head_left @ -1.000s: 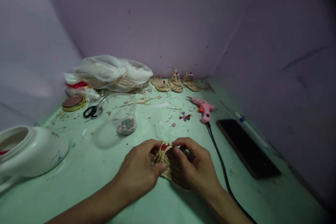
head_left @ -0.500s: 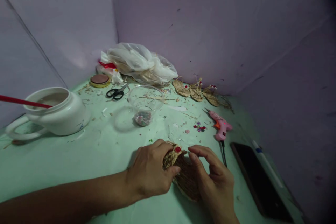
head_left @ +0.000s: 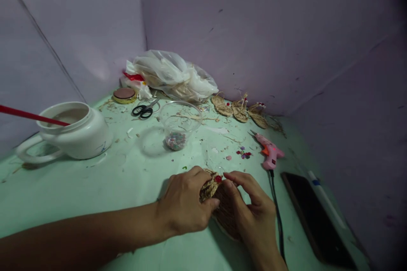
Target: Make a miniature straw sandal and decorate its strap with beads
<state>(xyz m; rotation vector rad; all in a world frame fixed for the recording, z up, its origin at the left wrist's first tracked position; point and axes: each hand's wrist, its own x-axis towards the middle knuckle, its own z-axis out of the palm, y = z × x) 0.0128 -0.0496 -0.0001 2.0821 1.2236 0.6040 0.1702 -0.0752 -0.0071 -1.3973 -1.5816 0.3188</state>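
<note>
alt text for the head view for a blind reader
The left hand and right hand hold a small woven straw sandal with a red bead on a pale green table. Beyond lie a clear cup, pink glue gun, scissors.

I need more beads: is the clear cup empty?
Nearly empty: the upright clear cup holds only a thin layer of coloured beads at its bottom.

Cup [head_left: 179, 126] behind woven piece [head_left: 222, 207], glue gun [head_left: 269, 152] right, pot [head_left: 74, 131] left
</note>
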